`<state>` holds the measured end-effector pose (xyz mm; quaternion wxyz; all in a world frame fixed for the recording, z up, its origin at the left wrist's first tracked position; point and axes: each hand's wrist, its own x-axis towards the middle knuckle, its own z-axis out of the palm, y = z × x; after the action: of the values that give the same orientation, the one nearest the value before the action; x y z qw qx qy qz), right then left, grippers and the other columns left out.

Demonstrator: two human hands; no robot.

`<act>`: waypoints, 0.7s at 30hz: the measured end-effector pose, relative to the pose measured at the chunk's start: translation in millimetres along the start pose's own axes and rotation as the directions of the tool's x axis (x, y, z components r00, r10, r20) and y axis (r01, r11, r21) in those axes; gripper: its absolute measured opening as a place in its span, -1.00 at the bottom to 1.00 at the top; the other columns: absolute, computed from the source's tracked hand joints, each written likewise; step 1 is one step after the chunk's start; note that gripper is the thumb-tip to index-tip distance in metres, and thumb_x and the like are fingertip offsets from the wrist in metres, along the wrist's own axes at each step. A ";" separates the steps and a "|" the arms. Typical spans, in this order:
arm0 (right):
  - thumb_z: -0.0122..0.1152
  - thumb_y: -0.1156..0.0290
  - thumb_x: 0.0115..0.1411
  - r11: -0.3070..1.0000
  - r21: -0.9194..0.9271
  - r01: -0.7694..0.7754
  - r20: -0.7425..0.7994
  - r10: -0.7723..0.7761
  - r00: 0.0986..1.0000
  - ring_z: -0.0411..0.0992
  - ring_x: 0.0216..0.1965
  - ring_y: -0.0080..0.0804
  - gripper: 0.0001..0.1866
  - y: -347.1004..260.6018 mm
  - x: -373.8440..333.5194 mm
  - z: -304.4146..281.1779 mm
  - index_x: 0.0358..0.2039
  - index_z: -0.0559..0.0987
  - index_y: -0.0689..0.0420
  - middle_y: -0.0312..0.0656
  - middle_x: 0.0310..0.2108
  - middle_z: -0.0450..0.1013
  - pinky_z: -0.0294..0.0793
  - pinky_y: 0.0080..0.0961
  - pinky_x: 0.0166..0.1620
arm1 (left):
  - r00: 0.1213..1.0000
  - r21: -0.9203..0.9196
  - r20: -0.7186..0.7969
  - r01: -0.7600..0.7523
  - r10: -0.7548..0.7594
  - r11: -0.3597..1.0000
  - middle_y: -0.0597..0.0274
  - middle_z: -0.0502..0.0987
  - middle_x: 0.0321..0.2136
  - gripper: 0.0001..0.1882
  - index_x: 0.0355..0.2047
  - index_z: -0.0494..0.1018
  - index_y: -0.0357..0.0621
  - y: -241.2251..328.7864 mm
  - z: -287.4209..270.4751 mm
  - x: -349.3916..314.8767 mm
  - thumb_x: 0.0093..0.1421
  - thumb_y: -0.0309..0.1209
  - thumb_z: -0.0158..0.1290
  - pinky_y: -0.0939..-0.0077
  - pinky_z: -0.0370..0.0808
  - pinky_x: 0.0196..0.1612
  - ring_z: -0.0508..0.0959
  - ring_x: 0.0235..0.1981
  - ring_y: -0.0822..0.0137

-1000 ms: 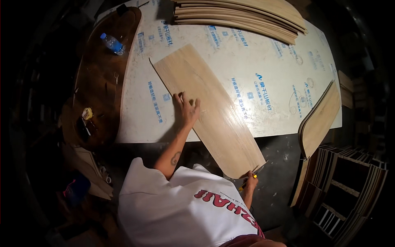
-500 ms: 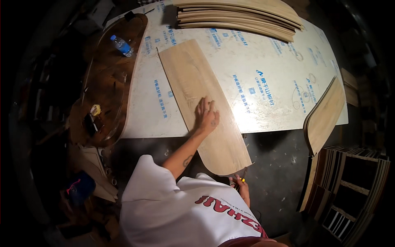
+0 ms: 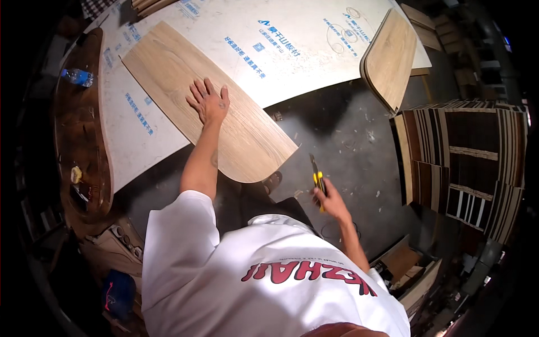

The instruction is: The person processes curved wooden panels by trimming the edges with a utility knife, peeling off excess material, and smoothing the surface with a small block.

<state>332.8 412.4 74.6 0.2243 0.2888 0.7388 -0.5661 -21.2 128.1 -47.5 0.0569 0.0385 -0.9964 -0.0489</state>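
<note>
Board [image 3: 247, 137], wood-grained, one near corner rounded, lying on white table [image 3: 320, 62] and overhanging its edge; we judge it stiff, fairly light, smooth enough to slide, chippable at corners; best taken by both long edges; our left hand [image 3: 209, 103] rests flat upon it, spread wide; our right hand [image 3: 333, 202] grips yellow-and-black knife [image 3: 318, 180], clear of the board.

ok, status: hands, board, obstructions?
Left hand palm-down on wood board. Right hand holding yellow utility knife, blade off board. Board's near end overhangs white table. No obstruction seen between them.
</note>
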 end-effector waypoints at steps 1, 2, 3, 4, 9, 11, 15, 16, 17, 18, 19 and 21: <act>0.11 0.28 0.29 0.998 -0.069 0.012 -0.012 -0.013 1.000 0.49 -0.46 -0.43 -0.63 -22.8 7.2 -7.9 0.04 0.36 0.17 -0.16 -0.42 0.52 0.50 -0.43 -0.34 | 1.000 0.002 0.010 0.003 -0.003 1.000 -0.14 -0.09 0.40 -0.24 0.38 0.01 -0.13 1.3 -0.2 2.2 0.35 0.12 -0.31 -0.25 -0.28 0.35 -0.17 0.42 -0.11; 0.11 0.29 0.28 0.972 -0.233 0.032 0.014 -0.030 0.999 0.52 -0.44 -0.26 -0.62 -29.2 24.7 -14.3 0.04 0.35 0.17 -0.07 -0.42 0.53 0.51 -0.33 -0.32 | 1.000 -0.010 -0.008 -0.003 0.003 1.000 -0.15 -0.06 0.39 -0.23 0.37 0.03 -0.14 -1.9 -0.4 2.4 0.33 0.13 -0.29 -0.25 -0.26 0.34 -0.15 0.41 -0.11; 0.10 0.30 0.26 0.920 -0.389 0.050 0.050 -0.033 0.998 0.55 -0.42 -0.10 -0.60 -32.8 40.5 -19.3 0.05 0.34 0.18 0.03 -0.43 0.53 0.51 -0.24 -0.30 | 1.000 -0.005 0.019 0.004 -0.004 1.000 -0.15 -0.06 0.39 -0.23 0.37 0.03 -0.14 -3.2 -4.3 0.9 0.33 0.13 -0.29 -0.25 -0.26 0.34 -0.15 0.41 -0.11; 0.09 0.31 0.25 0.831 -0.542 0.125 0.071 -0.103 0.992 0.53 -0.37 0.05 -0.60 -45.5 50.3 -17.9 0.05 0.33 0.19 0.11 -0.41 0.53 0.49 -0.14 -0.27 | 1.000 -0.018 0.014 0.005 -0.005 1.000 -0.15 -0.05 0.39 -0.23 0.36 0.04 -0.15 -5.1 -10.2 -0.1 0.33 0.14 -0.28 -0.25 -0.26 0.34 -0.14 0.41 -0.11; 0.05 0.35 0.24 0.565 -0.788 0.245 0.194 -0.151 0.969 0.46 -0.27 0.29 -0.59 -88.5 80.2 -6.4 0.07 0.30 0.21 0.25 -0.34 0.51 0.44 0.06 -0.21 | 0.998 -0.058 -0.066 -0.018 0.014 0.998 -0.16 -0.01 0.37 -0.23 0.34 0.06 -0.14 -7.2 5.9 0.0 0.31 0.14 -0.25 -0.25 -0.25 0.32 -0.10 0.40 -0.12; 0.03 0.35 0.25 0.485 -0.859 0.166 0.167 -0.043 0.985 0.48 -0.27 0.27 -0.61 -109.1 87.3 2.2 0.05 0.31 0.24 0.26 -0.36 0.52 0.44 0.05 -0.18 | 0.996 -0.057 -0.086 -0.035 0.030 0.998 -0.21 -0.04 0.37 -0.21 0.35 0.06 -0.14 -10.4 6.4 1.8 0.30 0.16 -0.24 -0.26 -0.29 0.34 -0.13 0.41 -0.15; 0.02 0.35 0.26 0.414 -0.897 0.156 0.213 0.094 0.972 0.49 -0.26 0.23 -0.66 -121.0 98.4 2.7 -0.01 0.37 0.26 0.24 -0.31 0.53 0.45 0.03 -0.17 | 0.993 -0.059 -0.113 -0.043 0.036 0.997 -0.17 -0.03 0.38 -0.20 0.35 0.07 -0.12 -10.8 13.6 0.6 0.29 0.18 -0.25 -0.26 -0.31 0.34 -0.13 0.41 -0.13; 0.02 0.35 0.26 0.417 -0.895 0.159 0.219 0.100 0.971 0.49 -0.26 0.23 -0.66 -121.7 99.2 3.0 -0.01 0.37 0.26 0.24 -0.31 0.53 0.45 0.03 -0.17 | 0.994 -0.059 -0.104 -0.040 0.034 0.997 -0.16 -0.02 0.38 -0.18 0.35 0.07 -0.12 -10.8 14.5 0.9 0.28 0.20 -0.26 -0.24 -0.31 0.34 -0.13 0.41 -0.12; 0.01 0.36 0.26 0.412 -0.897 0.159 0.224 0.113 0.968 0.49 -0.25 0.23 -0.67 -124.1 101.0 1.5 -0.02 0.38 0.27 0.24 -0.31 0.52 0.45 0.02 -0.16 | 0.994 -0.057 -0.104 -0.041 0.035 0.998 -0.16 -0.02 0.38 -0.18 0.35 0.07 -0.12 -10.5 14.0 2.4 0.28 0.20 -0.26 -0.24 -0.31 0.34 -0.13 0.41 -0.12; -0.01 0.37 0.26 0.407 -0.899 0.158 0.227 0.127 0.966 0.50 -0.25 0.23 -0.67 -125.4 102.7 0.5 -0.03 0.39 0.27 0.24 -0.31 0.52 0.46 0.02 -0.16 | 0.994 -0.073 -0.107 -0.041 0.033 0.997 -0.17 -0.01 0.37 -0.21 0.34 0.07 -0.12 -10.3 13.5 2.2 0.29 0.17 -0.25 -0.25 -0.31 0.34 -0.13 0.41 -0.11; -0.01 0.37 0.26 0.411 -0.898 0.157 0.227 0.127 0.966 0.50 -0.25 0.23 -0.67 -125.3 102.3 0.1 -0.03 0.39 0.27 0.24 -0.31 0.52 0.46 0.02 -0.16 | 0.993 -0.089 -0.111 -0.042 0.032 0.995 -0.18 0.00 0.36 -0.23 0.33 0.07 -0.13 -10.1 13.0 1.4 0.29 0.14 -0.24 -0.27 -0.30 0.33 -0.13 0.40 -0.10; -0.03 0.39 0.24 0.387 -0.908 0.159 0.232 0.151 0.961 0.49 -0.25 0.24 -0.70 -126.3 101.6 -1.8 -0.06 0.39 0.28 0.24 -0.32 0.52 0.47 0.01 -0.16 | 0.992 -0.081 -0.120 -0.039 0.029 0.996 -0.18 0.00 0.36 -0.22 0.34 0.07 -0.13 -10.7 10.6 2.6 0.29 0.14 -0.24 -0.26 -0.30 0.33 -0.13 0.40 -0.10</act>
<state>172.4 407.4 97.5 0.4460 0.0320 0.8892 -0.0965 -24.3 118.2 -58.8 0.1183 0.0218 -0.9889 -0.0869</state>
